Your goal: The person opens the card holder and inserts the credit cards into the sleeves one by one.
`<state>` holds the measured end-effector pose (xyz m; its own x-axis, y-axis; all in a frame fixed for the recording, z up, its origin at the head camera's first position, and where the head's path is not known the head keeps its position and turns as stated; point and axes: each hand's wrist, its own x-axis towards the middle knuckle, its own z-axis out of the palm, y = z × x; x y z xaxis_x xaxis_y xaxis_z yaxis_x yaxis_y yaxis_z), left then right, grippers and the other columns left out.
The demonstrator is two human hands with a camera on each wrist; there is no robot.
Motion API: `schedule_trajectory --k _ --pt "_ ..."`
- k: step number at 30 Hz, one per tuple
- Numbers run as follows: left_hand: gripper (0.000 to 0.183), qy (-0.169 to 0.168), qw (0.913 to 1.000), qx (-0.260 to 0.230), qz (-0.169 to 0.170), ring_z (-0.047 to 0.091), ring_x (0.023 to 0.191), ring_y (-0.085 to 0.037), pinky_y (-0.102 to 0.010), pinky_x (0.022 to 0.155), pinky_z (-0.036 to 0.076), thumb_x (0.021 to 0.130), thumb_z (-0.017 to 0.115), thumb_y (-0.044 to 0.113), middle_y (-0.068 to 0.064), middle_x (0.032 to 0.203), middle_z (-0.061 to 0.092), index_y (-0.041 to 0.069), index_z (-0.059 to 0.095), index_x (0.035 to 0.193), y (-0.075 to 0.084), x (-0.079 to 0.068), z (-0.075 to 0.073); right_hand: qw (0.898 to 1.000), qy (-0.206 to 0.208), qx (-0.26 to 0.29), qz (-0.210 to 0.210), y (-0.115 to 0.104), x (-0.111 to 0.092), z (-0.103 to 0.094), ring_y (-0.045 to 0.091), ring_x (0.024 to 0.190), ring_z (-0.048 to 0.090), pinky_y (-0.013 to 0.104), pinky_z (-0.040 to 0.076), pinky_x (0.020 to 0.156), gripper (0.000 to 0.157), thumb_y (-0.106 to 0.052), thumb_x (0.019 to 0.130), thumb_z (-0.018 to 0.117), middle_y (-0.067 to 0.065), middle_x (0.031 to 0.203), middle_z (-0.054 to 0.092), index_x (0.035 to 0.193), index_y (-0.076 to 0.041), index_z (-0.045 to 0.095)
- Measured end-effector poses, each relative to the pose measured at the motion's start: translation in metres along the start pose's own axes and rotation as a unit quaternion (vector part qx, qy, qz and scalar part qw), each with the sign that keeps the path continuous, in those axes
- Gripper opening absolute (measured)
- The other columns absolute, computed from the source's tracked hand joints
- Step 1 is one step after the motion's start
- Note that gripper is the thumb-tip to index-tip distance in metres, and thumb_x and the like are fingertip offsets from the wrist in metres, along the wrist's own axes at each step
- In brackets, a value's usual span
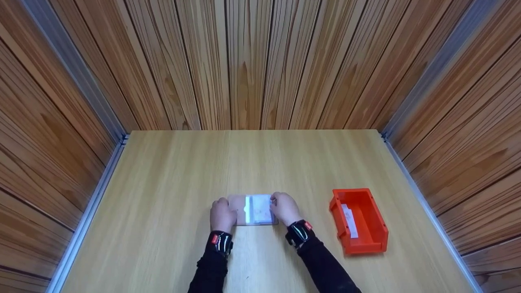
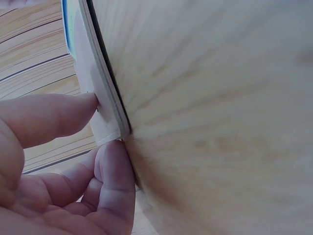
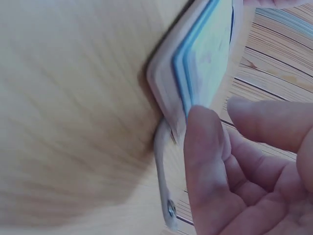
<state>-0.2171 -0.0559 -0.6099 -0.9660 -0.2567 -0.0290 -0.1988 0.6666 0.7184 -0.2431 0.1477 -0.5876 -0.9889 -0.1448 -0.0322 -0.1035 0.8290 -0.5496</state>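
A pale pink card holder [image 1: 240, 215] lies spread out on the table, with clear, shiny leaves [image 1: 260, 208] over its right part. My left hand [image 1: 222, 215] grips its left end: in the left wrist view the thumb presses the pink cover [image 2: 100, 105], a curled finger against its edge. At the other end, my right hand [image 1: 285, 208] has thumb and forefinger at the corner of the blue-edged leaves [image 3: 205, 63]. A strap [image 3: 161, 171] with a metal snap sticks out below them in the right wrist view.
To the right stands an orange-red plastic bin [image 1: 372, 228] with a white label [image 1: 350, 221] on its inner left side. Wood-plank walls [image 1: 248, 65] close off the back and both sides of the table [image 1: 163, 175].
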Motion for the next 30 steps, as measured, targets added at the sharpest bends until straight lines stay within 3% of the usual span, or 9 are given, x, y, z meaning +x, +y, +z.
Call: schedule_trajectory --k 6,12,30 --pt "0.028 0.011 0.9999 0.002 0.01 0.061 0.09 -0.04 -0.05 0.079 0.049 0.076 0.07 -0.001 -0.023 0.095 0.061 -0.011 0.063 0.101 -0.001 0.0 0.001 0.999 0.028 -0.022 -0.029 -0.003 0.008 -0.005 0.023 0.08 0.061 0.04 0.051 0.075 0.011 -0.004 0.089 0.068 0.008 0.085 0.064 0.098 0.002 0.07" --pt "0.03 -0.002 1.0 -0.004 -0.005 0.06 0.093 -0.039 -0.049 0.081 0.049 0.078 0.068 -0.002 -0.023 0.097 0.06 -0.011 0.062 0.106 -0.001 0.0 0.002 0.999 0.02 -0.03 -0.029 -0.007 0.015 -0.005 0.022 0.082 0.06 0.039 0.05 0.075 0.011 -0.005 0.09 0.069 0.006 0.086 0.063 0.1 0.0 0.07" --pt "0.031 -0.008 0.9998 -0.003 -0.016 0.06 0.097 -0.039 -0.049 0.085 0.049 0.08 0.066 -0.003 -0.024 0.101 0.061 -0.012 0.063 0.11 0.002 0.0 0.001 0.993 0.027 -0.063 -0.094 -0.005 0.03 0.004 0.032 0.089 0.061 0.044 0.05 0.08 0.015 -0.003 0.083 0.071 0.011 0.09 0.062 0.098 0.0 0.073"
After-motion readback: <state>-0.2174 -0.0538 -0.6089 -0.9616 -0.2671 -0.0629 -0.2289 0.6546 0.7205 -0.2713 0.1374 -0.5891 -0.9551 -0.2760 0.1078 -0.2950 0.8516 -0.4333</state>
